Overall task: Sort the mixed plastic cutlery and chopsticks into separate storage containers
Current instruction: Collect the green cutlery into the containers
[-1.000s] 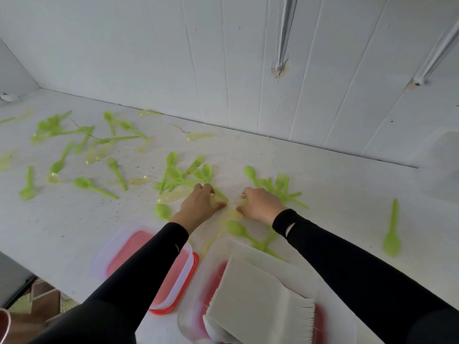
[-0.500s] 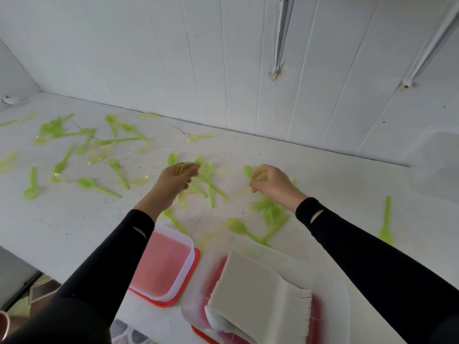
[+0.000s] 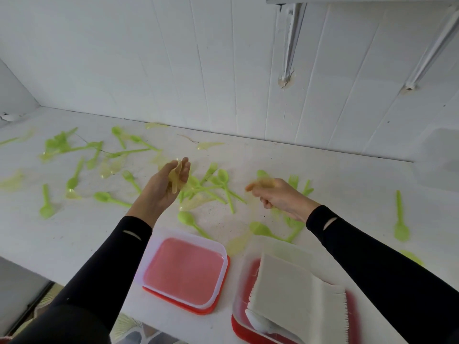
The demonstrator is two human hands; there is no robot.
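Left hand [image 3: 162,188] and right hand [image 3: 280,197] have risen, each holding yellow cutlery [image 3: 175,181].

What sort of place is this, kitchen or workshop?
Likely a plain utility or storage nook used as a sorting bench, not a fitted kitchen: bare white counter against a painted panel wall, shelf bracket above, storage containers at the near edge.

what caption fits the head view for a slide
Left hand and right hand hold yellow cutlery over scattered green spoons
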